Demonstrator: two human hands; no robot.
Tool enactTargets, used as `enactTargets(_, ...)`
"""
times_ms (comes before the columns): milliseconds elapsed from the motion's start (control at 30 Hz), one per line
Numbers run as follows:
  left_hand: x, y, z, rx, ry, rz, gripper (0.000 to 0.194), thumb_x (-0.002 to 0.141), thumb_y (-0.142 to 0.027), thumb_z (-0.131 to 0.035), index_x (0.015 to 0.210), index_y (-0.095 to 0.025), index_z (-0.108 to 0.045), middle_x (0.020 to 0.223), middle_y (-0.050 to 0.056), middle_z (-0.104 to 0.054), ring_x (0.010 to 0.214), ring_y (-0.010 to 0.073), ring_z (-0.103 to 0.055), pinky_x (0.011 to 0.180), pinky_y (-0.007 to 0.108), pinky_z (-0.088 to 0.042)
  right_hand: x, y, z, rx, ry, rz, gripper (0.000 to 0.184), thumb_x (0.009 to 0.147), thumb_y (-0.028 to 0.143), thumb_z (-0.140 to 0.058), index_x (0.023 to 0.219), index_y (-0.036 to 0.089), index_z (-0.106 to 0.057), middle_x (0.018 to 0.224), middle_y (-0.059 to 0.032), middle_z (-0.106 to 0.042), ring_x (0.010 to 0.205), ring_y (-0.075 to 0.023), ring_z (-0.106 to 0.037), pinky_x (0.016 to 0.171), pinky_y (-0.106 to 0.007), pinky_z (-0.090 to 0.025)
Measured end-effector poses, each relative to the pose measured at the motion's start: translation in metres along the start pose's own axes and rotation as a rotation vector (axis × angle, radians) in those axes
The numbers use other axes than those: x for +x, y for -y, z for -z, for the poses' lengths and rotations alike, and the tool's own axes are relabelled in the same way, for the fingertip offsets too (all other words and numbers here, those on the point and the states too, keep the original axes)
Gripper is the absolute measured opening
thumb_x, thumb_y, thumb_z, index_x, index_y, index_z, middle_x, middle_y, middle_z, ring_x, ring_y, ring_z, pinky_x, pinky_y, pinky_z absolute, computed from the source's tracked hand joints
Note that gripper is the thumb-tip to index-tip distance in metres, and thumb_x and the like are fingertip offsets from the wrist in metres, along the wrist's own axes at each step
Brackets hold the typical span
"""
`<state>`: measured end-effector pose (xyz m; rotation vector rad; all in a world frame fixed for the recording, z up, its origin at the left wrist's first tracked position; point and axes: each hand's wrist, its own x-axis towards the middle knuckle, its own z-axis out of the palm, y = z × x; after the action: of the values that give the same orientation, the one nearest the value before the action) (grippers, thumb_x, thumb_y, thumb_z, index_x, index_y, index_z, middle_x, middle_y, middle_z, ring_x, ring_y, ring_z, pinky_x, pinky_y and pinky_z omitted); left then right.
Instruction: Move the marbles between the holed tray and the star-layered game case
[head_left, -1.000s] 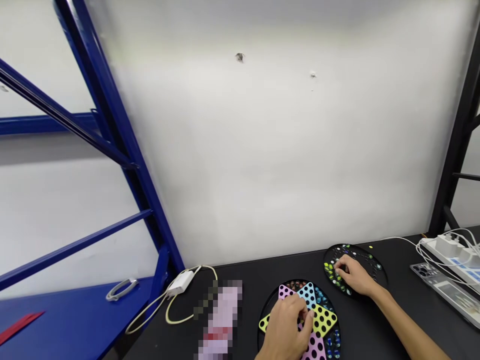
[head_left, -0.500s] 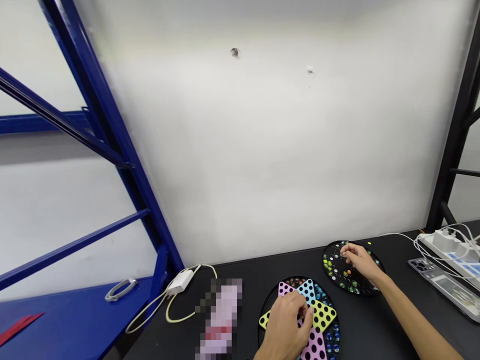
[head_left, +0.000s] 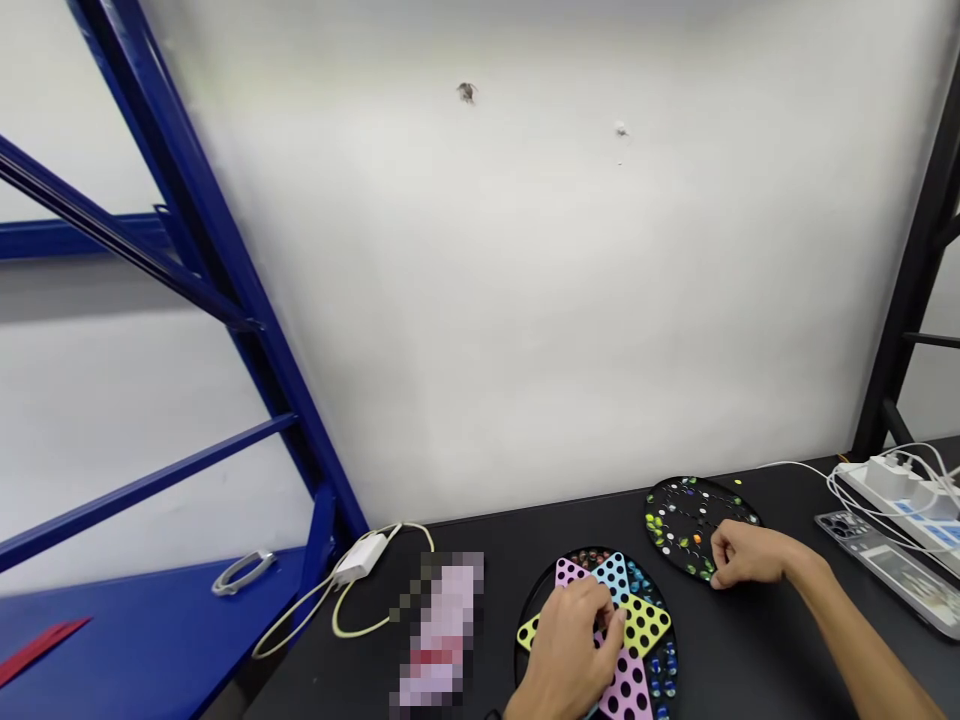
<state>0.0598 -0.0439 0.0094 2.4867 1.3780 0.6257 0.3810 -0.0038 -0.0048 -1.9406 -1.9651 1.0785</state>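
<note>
With the left hand (head_left: 574,640) over the Chinese checkers board (head_left: 643,628) and the right hand (head_left: 750,553) at the round tray (head_left: 679,518), curled grips hiding any contents, a knuckle knocking its rim could scatter marbles (head_left: 655,531) across the surface (head_left: 739,655).

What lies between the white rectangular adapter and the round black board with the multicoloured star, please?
The head view shows, between adapter and board, a pale yellow cable loop and a pixelated, red-banded lilac shape, too obscured to identify.

Black table (head_left: 735,655), 2 round trays (head_left: 541,592) (head_left: 709,500), white power strip (head_left: 930,525)
</note>
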Motion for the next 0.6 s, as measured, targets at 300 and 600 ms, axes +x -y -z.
enactTargets(300,0.001,0.001,-0.001,0.008,0.009,-0.005,0.023,0.089,-0.026,-0.049,0.067,-0.020,-0.045,0.073,-0.001,-0.059,0.070,0.0151,-0.054,0.067,0.027,-0.033,-0.013,0.012,0.017,0.480,-0.092,0.242,0.017,0.073,0.036,-0.063,0.077,0.020,-0.058,0.062,0.0058,-0.045,0.056,-0.0090,-0.035,0.053,-0.022,-0.027)
enactTargets(600,0.000,0.001,0.001,0.004,0.010,-0.010,0.023,0.089,-0.026,-0.050,0.067,-0.020,-0.045,0.073,-0.001,-0.059,0.070,0.0151,-0.054,0.067,0.027,-0.033,-0.012,-0.006,0.021,0.941,-0.062,0.268,0.036,0.083,0.051,-0.061,0.072,0.020,-0.046,0.063,0.0078,-0.034,0.051,-0.0061,-0.023,0.049,-0.022,-0.018)
